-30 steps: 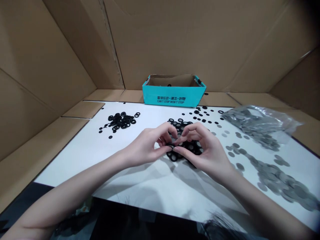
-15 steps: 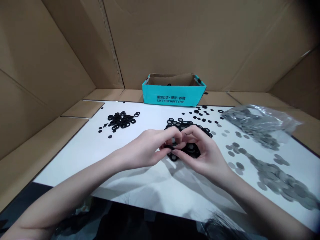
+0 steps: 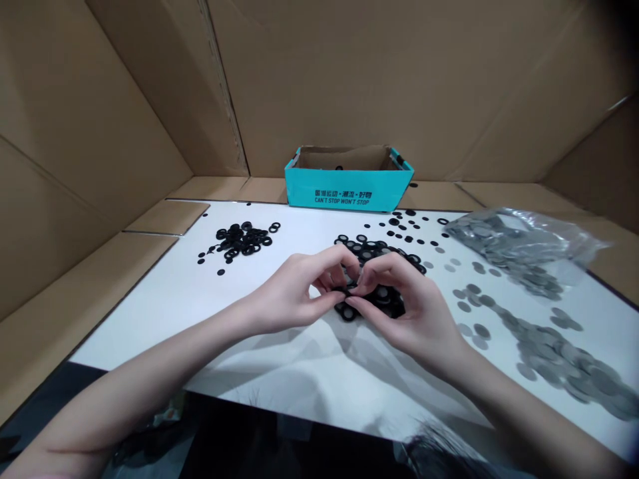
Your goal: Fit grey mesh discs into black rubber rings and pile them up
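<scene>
My left hand (image 3: 307,293) and my right hand (image 3: 404,299) meet at the middle of the white table, thumbs and fingertips pinched together. Between them they grip a small black ring (image 3: 343,291), mostly covered by the fingers. Just behind and beneath the hands lies a heap of black rings with grey discs in their centres (image 3: 367,255), partly hidden by my fingers. One such ring (image 3: 348,313) shows just below my fingertips. To the left is a separate pile of black rings (image 3: 244,239), and to the right spread many loose grey discs (image 3: 554,349).
A turquoise box (image 3: 347,189) stands at the back edge, a black ring showing inside. A clear plastic bag (image 3: 519,239) of grey discs lies at right. Small black discs (image 3: 409,239) are scattered before the box. Cardboard walls (image 3: 399,73) enclose the table (image 3: 164,319).
Both hands stay together in nearly the same place. The left fingers have shifted slightly, with the fingertips pressing closer on the black ring. The piles look the same.
</scene>
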Demonstrator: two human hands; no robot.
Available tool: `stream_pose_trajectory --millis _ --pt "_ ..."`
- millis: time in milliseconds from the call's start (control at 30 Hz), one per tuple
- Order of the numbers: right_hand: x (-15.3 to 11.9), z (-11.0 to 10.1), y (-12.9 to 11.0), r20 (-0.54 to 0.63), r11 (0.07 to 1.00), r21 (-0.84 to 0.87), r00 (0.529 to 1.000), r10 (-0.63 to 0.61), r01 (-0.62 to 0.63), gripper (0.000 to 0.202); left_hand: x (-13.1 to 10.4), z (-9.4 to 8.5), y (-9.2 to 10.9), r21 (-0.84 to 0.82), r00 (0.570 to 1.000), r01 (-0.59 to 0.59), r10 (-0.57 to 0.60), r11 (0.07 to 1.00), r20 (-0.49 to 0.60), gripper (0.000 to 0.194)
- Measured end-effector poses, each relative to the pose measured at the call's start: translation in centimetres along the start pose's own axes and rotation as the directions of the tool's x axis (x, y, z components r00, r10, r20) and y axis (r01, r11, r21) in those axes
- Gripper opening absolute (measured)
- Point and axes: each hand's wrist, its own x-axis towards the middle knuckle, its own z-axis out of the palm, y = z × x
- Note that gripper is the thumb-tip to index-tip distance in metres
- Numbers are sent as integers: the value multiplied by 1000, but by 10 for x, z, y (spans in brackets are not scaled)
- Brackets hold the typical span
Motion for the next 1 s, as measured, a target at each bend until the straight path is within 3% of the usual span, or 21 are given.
stream_pose_trajectory --millis 200,367,533,767,867,1000 --pt "3 -3 -3 5 998 37 998 60 -60 25 -1 2 -4 -31 999 11 -12 999 -52 22" --pt "5 -3 -4 -21 992 57 993 114 -113 23 0 5 -5 4 992 -44 45 999 -118 19" --pt "3 0 -2 -32 987 89 990 134 -131 25 0 6 -5 63 995 -41 46 997 -84 21" --pt "-2 5 -1 -47 990 110 995 89 -83 23 -1 -4 2 174 992 -57 37 983 119 25" --pt "0 5 0 12 992 97 997 81 -82 23 -2 -6 1 185 994 -39 20 982 104 29" --pt "1 2 -1 -17 994 54 995 94 -93 27 -2 -3 -2 156 999 -23 16 987 49 27"
